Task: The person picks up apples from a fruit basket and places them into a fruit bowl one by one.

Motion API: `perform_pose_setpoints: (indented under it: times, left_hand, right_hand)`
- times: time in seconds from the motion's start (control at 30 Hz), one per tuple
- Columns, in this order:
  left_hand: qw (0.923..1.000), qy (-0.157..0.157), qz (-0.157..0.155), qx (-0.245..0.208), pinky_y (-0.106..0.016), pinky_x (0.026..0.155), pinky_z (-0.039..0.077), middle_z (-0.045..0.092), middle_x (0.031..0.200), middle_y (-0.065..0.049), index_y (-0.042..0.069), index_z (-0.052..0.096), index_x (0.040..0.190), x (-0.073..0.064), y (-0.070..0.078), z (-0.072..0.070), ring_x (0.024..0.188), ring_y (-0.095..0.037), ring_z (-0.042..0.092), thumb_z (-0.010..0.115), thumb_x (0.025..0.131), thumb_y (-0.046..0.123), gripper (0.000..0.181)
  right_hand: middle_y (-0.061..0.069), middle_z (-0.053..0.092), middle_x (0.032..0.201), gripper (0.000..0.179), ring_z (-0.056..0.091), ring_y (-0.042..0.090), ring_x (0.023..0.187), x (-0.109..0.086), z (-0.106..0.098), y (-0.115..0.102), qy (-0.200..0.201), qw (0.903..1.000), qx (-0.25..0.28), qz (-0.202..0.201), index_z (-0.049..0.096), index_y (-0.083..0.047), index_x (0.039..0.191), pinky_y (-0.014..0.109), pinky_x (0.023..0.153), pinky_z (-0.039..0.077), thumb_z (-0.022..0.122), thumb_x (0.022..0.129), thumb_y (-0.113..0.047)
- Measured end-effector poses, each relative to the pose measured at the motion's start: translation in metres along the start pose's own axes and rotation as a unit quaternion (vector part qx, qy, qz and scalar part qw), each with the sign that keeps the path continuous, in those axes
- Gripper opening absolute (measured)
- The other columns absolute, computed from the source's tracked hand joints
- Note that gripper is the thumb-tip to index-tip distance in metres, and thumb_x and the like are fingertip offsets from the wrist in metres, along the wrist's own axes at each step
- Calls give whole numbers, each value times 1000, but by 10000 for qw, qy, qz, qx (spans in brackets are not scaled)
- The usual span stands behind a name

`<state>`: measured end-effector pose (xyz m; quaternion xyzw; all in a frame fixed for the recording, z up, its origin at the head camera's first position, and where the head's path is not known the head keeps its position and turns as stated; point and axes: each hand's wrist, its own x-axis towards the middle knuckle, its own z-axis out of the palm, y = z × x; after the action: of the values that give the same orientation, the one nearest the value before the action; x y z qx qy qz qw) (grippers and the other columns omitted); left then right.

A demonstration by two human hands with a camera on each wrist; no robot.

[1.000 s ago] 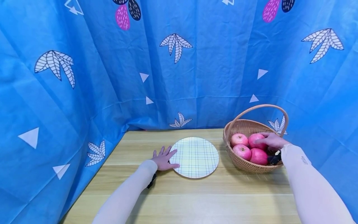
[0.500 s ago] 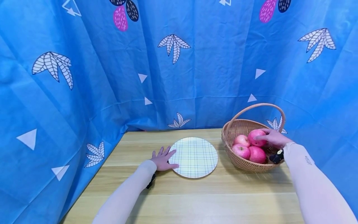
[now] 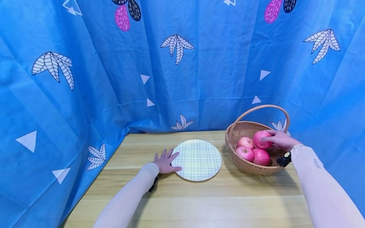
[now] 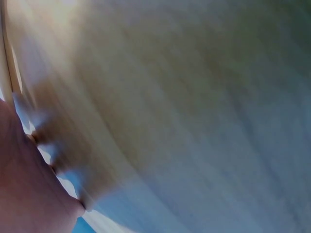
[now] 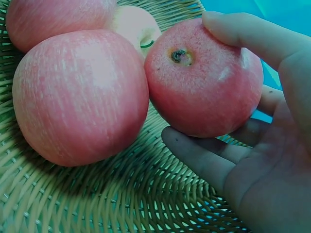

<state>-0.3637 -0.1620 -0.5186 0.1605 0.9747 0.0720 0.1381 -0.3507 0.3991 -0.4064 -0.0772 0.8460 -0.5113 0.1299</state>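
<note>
My right hand [image 3: 282,140] reaches into a wicker basket [image 3: 248,166] and grips a red apple [image 3: 260,139]. In the right wrist view the thumb lies over the top of that apple [image 5: 204,82] and the fingers curl beneath it. Another apple [image 5: 80,97] sits beside it, seemingly touching. Several pink-red apples are in the basket, among them a front apple [image 3: 261,157] and a left apple [image 3: 245,153]. On the left rim of a round checked plate [image 3: 199,160] rests my left hand [image 3: 165,162], its fingers spread. The left wrist view shows mostly blurred tabletop.
The basket's arched handle [image 3: 263,107] rises above the apples. A light wooden table [image 3: 182,205] carries the plate and basket. Blue patterned curtain [image 3: 128,63] hangs behind the table and along both sides.
My right hand has lifted the gripped apple slightly, and the other apples have shifted a little in the basket. My left hand stays on the plate's rim.
</note>
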Motion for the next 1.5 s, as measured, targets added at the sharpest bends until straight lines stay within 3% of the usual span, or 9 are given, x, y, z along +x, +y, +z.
perform_pose_setpoints:
  times: [0.2, 0.57, 1.03, 1.5]
  left_hand:
    - [10000, 27, -64, 30, -71, 117, -3, 0, 172, 1, 43, 14, 161, -4, 4, -3, 156, -39, -4, 39, 75, 95, 103]
    - [9999, 113, -44, 45, -72, 117, -3, 1, 172, 1, 44, 14, 160, -2, 1, 0, 156, -39, -4, 38, 75, 96, 102]
    - [9999, 107, 15, 28, -72, 116, -7, 0, 172, 1, 44, 11, 161, 6, -5, 7, 156, -39, -6, 34, 72, 99, 107]
    - [10000, 87, -14, 45, -71, 117, -4, 2, 172, -1, 41, 13, 161, -3, 4, -2, 156, -38, -4, 37, 76, 95, 104]
  right_hand:
    - [26, 55, 134, 69, 67, 14, 102, -3, 2, -7, -20, 9998, -202, 0, 37, 7, 149, 49, 94, 56, 68, 98, -27]
    - [29, 52, 137, 73, 68, 16, 103, -6, -3, -6, 54, 9999, -81, -33, 35, 5, 152, 52, 93, 55, 69, 97, -29]
    - [26, 59, 129, 69, 71, 17, 98, -23, -7, -11, 95, 9994, -311, -149, 38, 7, 150, 51, 89, 57, 67, 98, -28]
    - [26, 58, 129, 66, 72, 22, 97, -35, -5, -28, 3, 9987, -413, -305, 39, 5, 149, 47, 87, 59, 66, 99, -27]
